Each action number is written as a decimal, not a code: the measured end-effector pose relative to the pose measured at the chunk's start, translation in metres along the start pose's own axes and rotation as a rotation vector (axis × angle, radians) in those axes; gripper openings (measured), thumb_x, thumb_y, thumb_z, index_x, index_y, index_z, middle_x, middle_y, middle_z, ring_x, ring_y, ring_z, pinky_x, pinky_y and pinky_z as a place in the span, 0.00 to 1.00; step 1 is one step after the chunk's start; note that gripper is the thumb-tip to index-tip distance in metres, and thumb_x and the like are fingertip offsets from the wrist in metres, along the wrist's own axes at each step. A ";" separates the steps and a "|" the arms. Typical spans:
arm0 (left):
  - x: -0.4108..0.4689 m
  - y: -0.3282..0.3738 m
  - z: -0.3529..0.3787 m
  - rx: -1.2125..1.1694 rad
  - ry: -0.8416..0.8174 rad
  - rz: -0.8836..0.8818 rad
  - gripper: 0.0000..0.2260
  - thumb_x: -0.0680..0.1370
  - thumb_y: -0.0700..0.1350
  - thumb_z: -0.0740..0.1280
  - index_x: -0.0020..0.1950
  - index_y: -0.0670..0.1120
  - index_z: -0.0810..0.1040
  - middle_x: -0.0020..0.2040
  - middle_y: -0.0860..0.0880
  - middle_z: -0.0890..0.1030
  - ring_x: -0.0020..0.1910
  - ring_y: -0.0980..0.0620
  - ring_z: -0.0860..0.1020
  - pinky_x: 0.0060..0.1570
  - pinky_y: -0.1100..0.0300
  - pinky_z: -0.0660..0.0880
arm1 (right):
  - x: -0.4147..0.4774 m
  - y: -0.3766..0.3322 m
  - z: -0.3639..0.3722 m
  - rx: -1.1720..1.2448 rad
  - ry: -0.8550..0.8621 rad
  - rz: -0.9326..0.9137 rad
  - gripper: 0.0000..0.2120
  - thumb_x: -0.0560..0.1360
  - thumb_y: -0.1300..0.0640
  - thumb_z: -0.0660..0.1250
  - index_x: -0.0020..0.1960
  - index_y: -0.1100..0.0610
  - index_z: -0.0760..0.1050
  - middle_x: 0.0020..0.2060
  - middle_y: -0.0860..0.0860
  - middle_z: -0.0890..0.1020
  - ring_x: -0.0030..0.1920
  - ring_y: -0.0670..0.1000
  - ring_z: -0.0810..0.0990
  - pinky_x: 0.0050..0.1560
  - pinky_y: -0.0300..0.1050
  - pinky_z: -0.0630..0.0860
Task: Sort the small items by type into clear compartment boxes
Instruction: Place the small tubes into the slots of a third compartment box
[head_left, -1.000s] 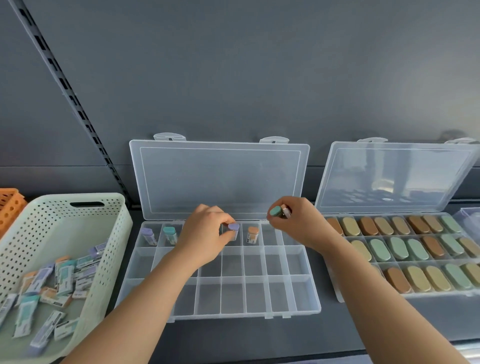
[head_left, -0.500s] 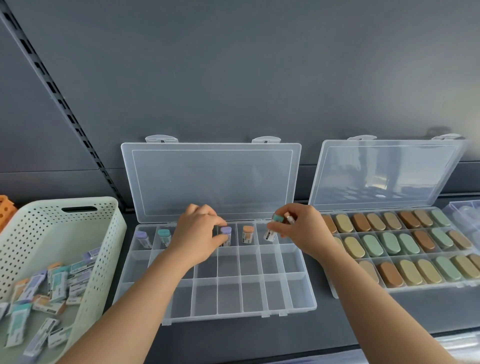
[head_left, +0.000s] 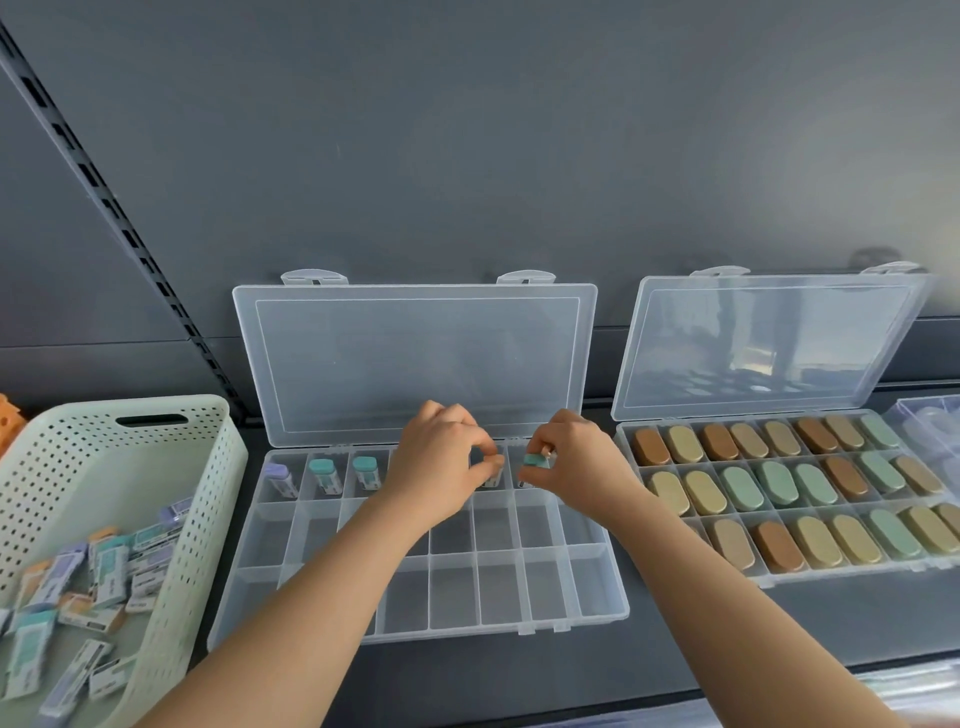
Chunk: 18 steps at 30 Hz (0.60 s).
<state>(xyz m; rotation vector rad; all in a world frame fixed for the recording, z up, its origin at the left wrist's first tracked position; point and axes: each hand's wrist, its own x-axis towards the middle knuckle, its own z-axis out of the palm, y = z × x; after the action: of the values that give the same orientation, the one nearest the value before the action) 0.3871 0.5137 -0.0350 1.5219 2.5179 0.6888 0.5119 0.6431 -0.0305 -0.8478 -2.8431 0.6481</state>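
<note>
Right hand (head_left: 571, 462) grip clamped on teal-capped item (head_left: 535, 460); left hand (head_left: 441, 462) grip unclear, hiding compartments.

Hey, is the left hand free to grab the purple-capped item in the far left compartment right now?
Probably not at once. The left hand is pinched around something in the back row, so it looks occupied. The path to the purple-capped item is open, though: the lid stands up and nothing covers that compartment.

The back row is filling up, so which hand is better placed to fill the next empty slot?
The right hand: it pinches a teal-capped item over the compartment box's back row. The left hand is at the neighbouring slot.
</note>
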 end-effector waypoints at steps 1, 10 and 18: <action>0.000 0.000 0.000 0.001 -0.001 -0.002 0.10 0.76 0.56 0.67 0.51 0.54 0.84 0.51 0.54 0.77 0.54 0.51 0.68 0.53 0.56 0.68 | 0.000 0.000 0.001 0.004 -0.003 0.003 0.11 0.70 0.51 0.73 0.49 0.56 0.80 0.45 0.48 0.74 0.41 0.50 0.77 0.43 0.40 0.76; 0.000 -0.005 0.001 -0.029 -0.008 -0.017 0.11 0.75 0.57 0.68 0.52 0.54 0.83 0.51 0.54 0.78 0.55 0.51 0.68 0.53 0.57 0.68 | -0.006 0.014 -0.022 0.254 -0.046 0.098 0.15 0.75 0.49 0.68 0.61 0.52 0.75 0.48 0.47 0.78 0.40 0.44 0.76 0.40 0.33 0.72; -0.002 -0.005 0.000 -0.058 -0.020 -0.035 0.10 0.74 0.55 0.69 0.52 0.53 0.83 0.52 0.54 0.78 0.55 0.50 0.68 0.54 0.56 0.69 | -0.013 0.026 -0.033 0.473 0.022 0.120 0.13 0.79 0.59 0.64 0.63 0.54 0.77 0.51 0.46 0.82 0.47 0.42 0.81 0.45 0.28 0.77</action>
<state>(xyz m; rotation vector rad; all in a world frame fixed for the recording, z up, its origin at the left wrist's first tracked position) 0.3838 0.5095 -0.0374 1.4550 2.4818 0.7310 0.5430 0.6677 -0.0120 -0.9274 -2.4639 1.2495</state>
